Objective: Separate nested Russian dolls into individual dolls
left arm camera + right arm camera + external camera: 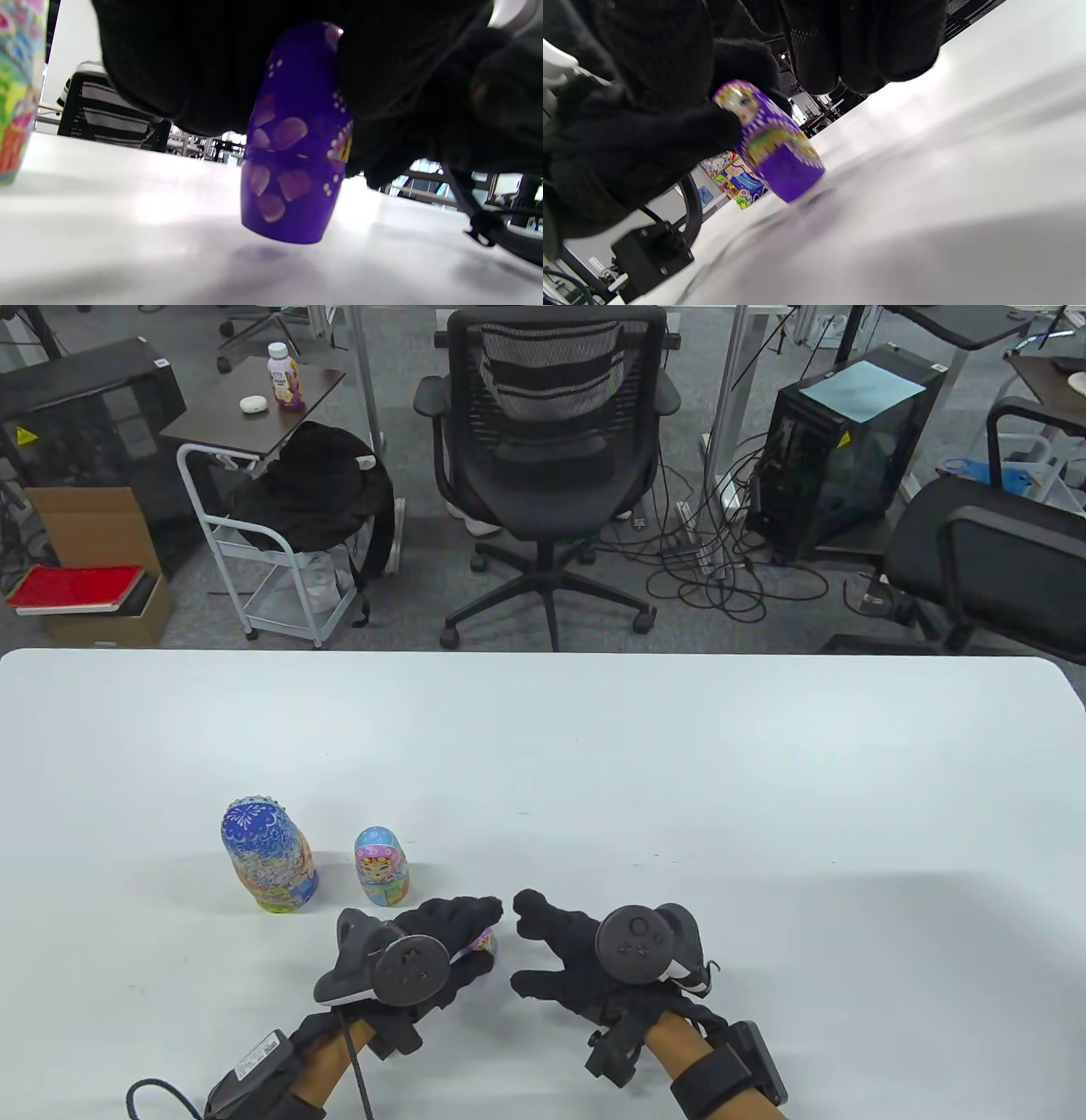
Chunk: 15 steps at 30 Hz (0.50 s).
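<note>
- Far left of the grip: large blue-topped painted wooden nesting doll [270, 857], upright on the white bench [679, 780], well apart from both hands. Likely parked there as a finished piece, out of the work zone.
- Between it and the grip: smaller light-blue painted nesting doll with pink face panel [382, 867], upright, near the left hand's fingertips but not touching. Likely set aside the same way, so the row grows toward the hands.
- Left hand [424, 954]: grip curled over the upper half of a small purple painted nesting doll with pale petal marks [292, 152]. The top is buried in the glove; the lower half and seam stay exposed below the fingers.
- The purple doll is tilted, base just above or barely at the bench; contact can't be told for sure. A grasp on the top half leaves the bottom free for the other hand to take, so it looks like a set-up for a twist-and-pull.
- Right hand [594, 954]: just right of the grip, fingers spread and relaxed, holding nothing, fingertips pointed at the purple doll with a small gap. Probably on its way to grab the lower half.
- Judgement: two dolls out, the third not yet opened.
</note>
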Each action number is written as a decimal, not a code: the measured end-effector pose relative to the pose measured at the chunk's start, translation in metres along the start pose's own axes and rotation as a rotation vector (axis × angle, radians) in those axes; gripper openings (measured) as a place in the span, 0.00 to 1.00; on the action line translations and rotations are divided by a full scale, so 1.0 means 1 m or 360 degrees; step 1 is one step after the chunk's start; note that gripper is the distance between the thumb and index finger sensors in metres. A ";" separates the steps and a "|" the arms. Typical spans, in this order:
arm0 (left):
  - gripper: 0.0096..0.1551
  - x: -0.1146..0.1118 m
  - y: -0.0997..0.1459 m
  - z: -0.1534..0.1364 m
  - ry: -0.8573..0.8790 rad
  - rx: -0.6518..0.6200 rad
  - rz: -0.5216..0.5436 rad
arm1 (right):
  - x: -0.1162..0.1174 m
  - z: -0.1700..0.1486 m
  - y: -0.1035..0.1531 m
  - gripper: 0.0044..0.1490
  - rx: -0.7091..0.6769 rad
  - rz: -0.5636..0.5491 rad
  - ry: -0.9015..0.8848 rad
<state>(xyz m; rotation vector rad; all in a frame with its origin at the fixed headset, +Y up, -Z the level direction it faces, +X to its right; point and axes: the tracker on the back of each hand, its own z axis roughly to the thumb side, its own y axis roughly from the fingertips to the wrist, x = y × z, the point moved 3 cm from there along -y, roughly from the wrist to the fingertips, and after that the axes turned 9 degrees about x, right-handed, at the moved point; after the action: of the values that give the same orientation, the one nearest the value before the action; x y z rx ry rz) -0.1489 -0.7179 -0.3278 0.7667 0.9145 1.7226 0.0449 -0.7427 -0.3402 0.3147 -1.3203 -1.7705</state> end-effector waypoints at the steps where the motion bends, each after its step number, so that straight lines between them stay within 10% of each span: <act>1: 0.36 0.007 0.003 0.001 0.0057 -0.0010 0.0038 | 0.003 0.001 0.000 0.59 -0.0010 0.0014 0.0001; 15: 0.36 0.035 0.019 0.028 0.0388 -0.0217 0.0182 | 0.018 0.018 0.001 0.53 -0.0070 0.0010 -0.0147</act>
<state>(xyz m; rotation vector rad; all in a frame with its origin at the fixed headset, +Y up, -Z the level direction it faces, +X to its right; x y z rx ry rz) -0.1457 -0.6824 -0.2945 0.5357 0.9184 1.9887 0.0230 -0.7453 -0.3273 0.2063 -1.3430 -1.8249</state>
